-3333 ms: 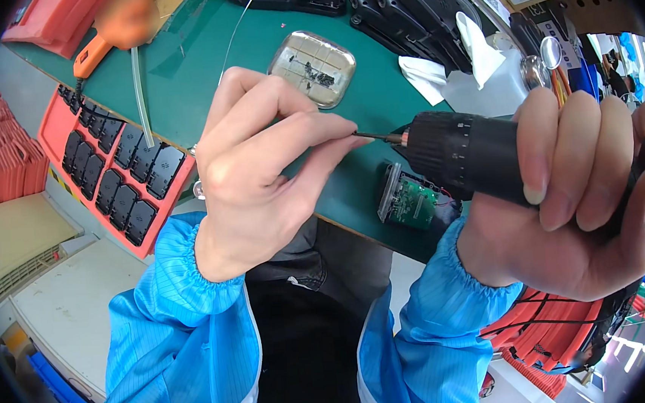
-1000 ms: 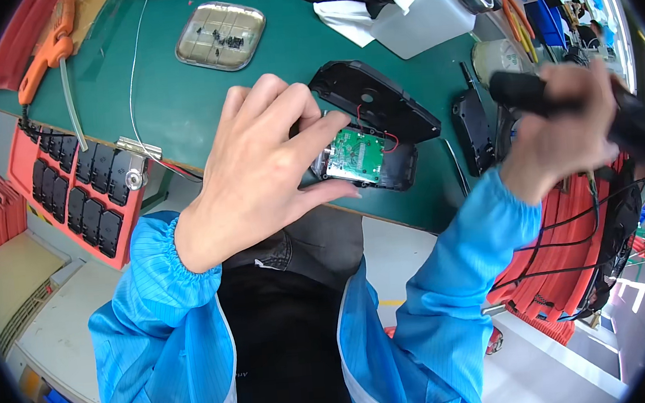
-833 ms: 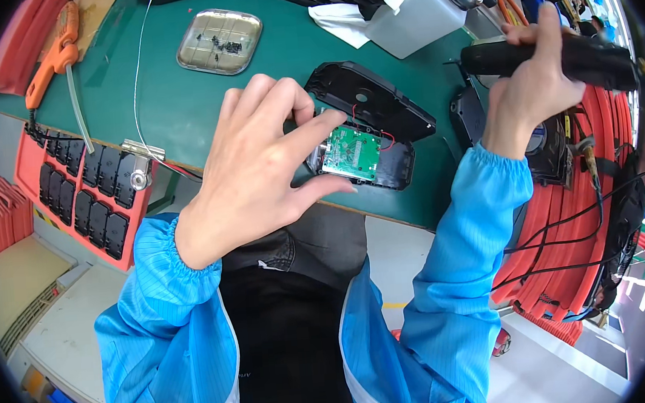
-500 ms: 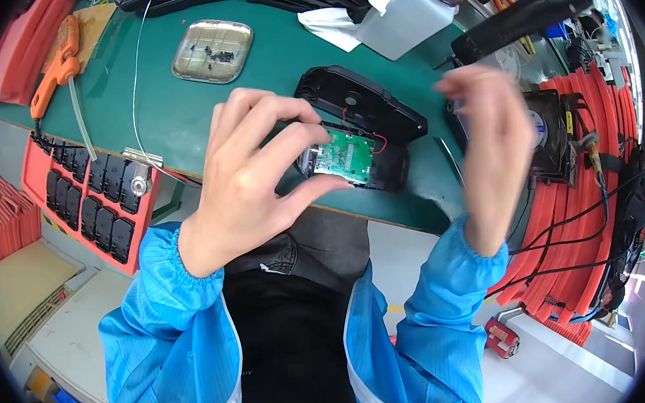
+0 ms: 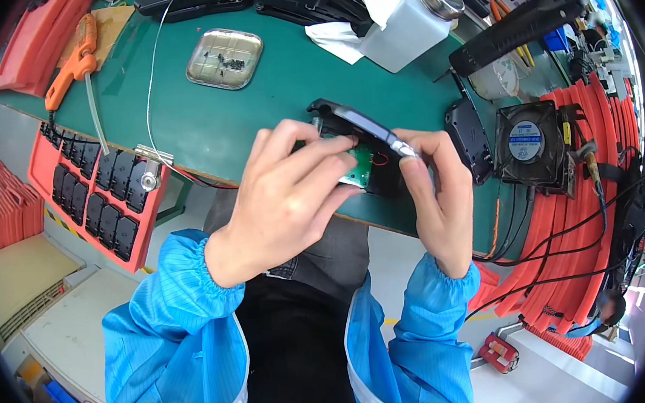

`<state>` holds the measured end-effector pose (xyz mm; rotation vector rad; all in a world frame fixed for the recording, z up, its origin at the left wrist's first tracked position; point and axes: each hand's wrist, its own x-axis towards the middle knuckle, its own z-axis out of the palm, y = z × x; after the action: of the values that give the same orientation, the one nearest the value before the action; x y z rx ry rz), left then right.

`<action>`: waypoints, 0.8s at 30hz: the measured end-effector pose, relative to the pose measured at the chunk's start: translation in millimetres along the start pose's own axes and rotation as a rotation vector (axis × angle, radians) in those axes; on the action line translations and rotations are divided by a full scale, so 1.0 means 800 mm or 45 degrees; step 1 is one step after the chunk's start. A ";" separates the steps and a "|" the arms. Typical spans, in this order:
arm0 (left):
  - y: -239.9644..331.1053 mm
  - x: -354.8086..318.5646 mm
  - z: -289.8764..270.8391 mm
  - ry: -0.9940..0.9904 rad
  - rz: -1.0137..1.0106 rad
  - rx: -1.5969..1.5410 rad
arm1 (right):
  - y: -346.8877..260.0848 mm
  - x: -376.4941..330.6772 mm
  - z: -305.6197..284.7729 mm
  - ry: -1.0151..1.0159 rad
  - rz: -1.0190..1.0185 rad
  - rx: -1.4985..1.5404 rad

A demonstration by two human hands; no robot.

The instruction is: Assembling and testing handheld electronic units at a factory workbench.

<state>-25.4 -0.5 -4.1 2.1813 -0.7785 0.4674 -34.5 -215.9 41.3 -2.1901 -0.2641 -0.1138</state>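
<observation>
Near the bench's front edge lies an opened black plastic housing with a green circuit board (image 5: 364, 169) inside and a red wire beside it. My left hand (image 5: 280, 193) has its fingers bent around the left side of the board and housing, covering much of both. The black cover (image 5: 362, 121) of the housing stands tilted up behind the board. Its right end is pinched between the thumb and fingers of my right hand (image 5: 441, 192). What lies under the raised cover is mostly hidden.
A metal tray (image 5: 224, 59) of small dark screws sits farther back on the green bench (image 5: 157, 127). An orange glue gun (image 5: 78, 65) lies left, above a red tray (image 5: 133, 256) of black parts. Rightward are a black electric screwdriver (image 5: 524, 25), a fan (image 5: 524, 144) and a white bottle (image 5: 409, 32).
My right hand has come left and down from near the screwdriver and taken hold of the cover. The cover is tipped more upright over the board. My left hand has shifted slightly right.
</observation>
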 end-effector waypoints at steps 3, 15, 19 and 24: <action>0.003 -0.003 0.003 0.007 0.062 0.075 | 0.013 -0.008 -0.005 -0.025 -0.016 0.064; 0.005 -0.030 -0.032 0.062 -0.176 0.264 | 0.007 -0.025 -0.012 -0.162 -0.170 -0.132; 0.004 -0.034 -0.030 0.041 -0.191 0.259 | 0.005 -0.026 -0.004 -0.129 -0.254 -0.239; 0.001 -0.033 -0.030 0.027 -0.192 0.247 | 0.012 -0.028 -0.001 -0.088 -0.348 -0.301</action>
<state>-47.6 27.4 -2.7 2.3898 -0.5719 0.5063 -54.3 -225.4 30.6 -2.3840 -0.6162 -0.2311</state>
